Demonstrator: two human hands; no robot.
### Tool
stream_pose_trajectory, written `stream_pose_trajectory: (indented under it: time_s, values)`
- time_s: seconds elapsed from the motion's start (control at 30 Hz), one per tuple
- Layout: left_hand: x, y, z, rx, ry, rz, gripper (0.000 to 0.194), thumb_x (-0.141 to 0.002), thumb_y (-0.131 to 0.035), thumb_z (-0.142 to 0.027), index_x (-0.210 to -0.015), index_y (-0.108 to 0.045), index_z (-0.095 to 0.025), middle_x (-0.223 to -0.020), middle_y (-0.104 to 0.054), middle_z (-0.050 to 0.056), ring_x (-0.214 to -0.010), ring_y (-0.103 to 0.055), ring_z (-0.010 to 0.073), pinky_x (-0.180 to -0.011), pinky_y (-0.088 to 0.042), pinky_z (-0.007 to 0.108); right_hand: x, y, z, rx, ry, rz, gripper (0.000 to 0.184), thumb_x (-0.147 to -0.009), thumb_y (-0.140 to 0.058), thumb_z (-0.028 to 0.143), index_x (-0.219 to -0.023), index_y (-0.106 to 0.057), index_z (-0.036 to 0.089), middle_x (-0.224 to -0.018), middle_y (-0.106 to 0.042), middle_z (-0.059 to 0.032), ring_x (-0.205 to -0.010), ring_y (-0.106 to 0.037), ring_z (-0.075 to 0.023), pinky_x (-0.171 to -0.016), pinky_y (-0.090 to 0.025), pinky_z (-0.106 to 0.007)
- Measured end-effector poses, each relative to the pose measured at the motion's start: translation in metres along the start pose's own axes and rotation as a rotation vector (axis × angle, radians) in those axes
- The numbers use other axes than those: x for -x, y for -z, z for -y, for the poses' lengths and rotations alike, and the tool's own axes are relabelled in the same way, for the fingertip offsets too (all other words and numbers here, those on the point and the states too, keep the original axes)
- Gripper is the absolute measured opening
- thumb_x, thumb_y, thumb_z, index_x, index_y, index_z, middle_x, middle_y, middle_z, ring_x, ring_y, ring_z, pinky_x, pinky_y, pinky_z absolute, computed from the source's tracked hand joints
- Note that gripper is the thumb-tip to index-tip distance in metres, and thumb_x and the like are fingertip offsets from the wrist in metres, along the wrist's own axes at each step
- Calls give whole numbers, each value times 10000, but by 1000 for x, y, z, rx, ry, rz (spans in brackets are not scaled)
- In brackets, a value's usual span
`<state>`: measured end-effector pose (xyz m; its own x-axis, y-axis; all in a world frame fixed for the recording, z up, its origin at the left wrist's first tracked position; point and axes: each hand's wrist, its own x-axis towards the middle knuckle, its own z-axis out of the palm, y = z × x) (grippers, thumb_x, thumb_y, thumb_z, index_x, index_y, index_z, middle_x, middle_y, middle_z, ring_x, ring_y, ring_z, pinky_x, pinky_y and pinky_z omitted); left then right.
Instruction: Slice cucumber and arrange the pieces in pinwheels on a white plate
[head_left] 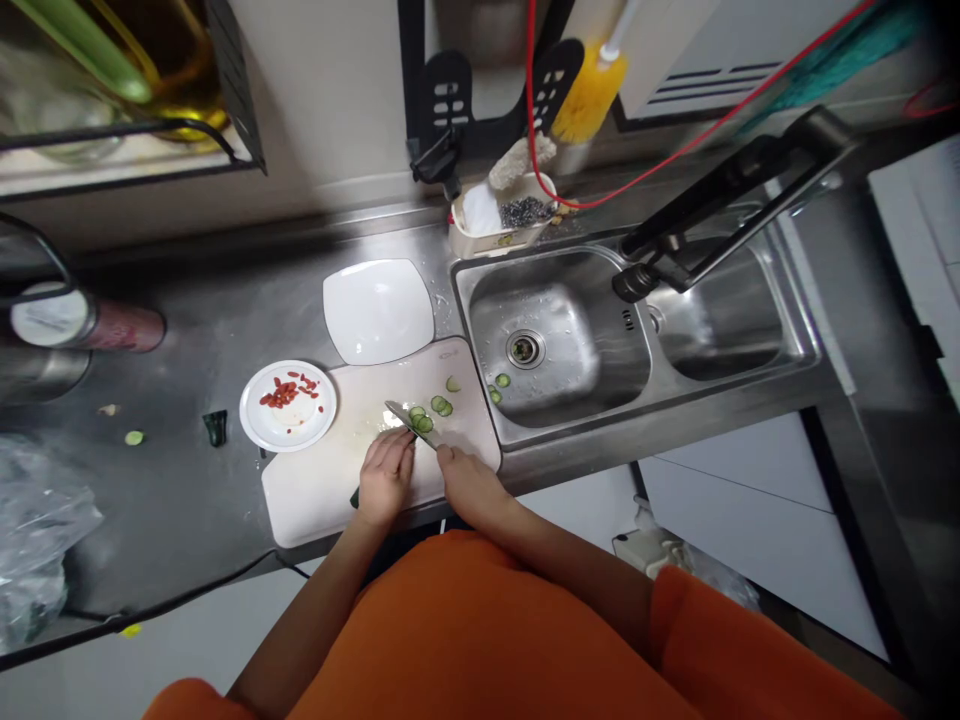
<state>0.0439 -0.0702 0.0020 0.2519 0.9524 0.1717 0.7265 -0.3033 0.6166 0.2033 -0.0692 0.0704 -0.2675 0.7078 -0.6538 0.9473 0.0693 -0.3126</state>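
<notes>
Left hand (pixel 385 478) lay on the cutting board (pixel 315 490) near the tabletop's front edge, fingers together and curled down over a cucumber (pixel 355 497); only its dark green end showed below the palm. Right hand (pixel 469 483) sat just beside it toward the sink, fingers clamped on a knife (pixel 409 421). The blade ran from that hand up and left across the board, its tip just past the left fingertips.

Slices (pixel 421 420) lay against the blade on its far side. More slices (pixel 442 405) rested a little farther along the board, and one sat alone near the board's far edge. The board's right corner overhung the sink (pixel 592 400) rim. Two slices (pixel 499 386) had landed in the near-left corner of the left basin.

A round plate (pixel 288 408) with red bits (pixel 283 394) sat touching the board's far left corner. Left of it on the tabletop lay a dark green stub (pixel 215 427) and, farther left, a single slice (pixel 134 438).

Beyond the board stood a square white plate (pixel 377 310), bare, its near edge at the board's far edge. A capped bottle (pixel 82 325) lay on its side toward the tabletop's left edge. At the back edge behind the sink sat a caddy (pixel 499 222) with a scourer. A dark faucet (pixel 739 200) reached over the right basin.
</notes>
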Motion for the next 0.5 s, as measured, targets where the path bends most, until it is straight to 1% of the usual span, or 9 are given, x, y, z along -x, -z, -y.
stream_pose_trajectory:
  time_s: [0.2,0.37,0.5]
  values:
    - [1,-1,1,13,13,-11,265,-888,-457,-223,-1097,-617,-189,-1054,-670,81,-1031,-596,201,-958,-456,409,3,5,-7,-15,-27,20,326,-874,-300,57,-1127,-490,137,-982,-633,-123,-923,-623,-210,-744,-459,-274]
    - [-1,-1,0,21,8,-20,254,-886,-465,-218,-1088,-615,-185,-1052,-666,84,-1026,-593,197,-953,-456,395,12,8,-16,-1,-74,42,322,-848,-333,51,-1118,-482,145,-978,-636,-118,-916,-626,-232,-716,-468,-290]
    - [-1,0,0,15,12,-18,242,-884,-469,-216,-1073,-615,-180,-1042,-666,82,-1021,-590,191,-957,-450,382,24,11,-12,18,-64,57,333,-848,-316,42,-1119,-473,156,-1002,-628,-111,-904,-629,-226,-707,-474,-293]
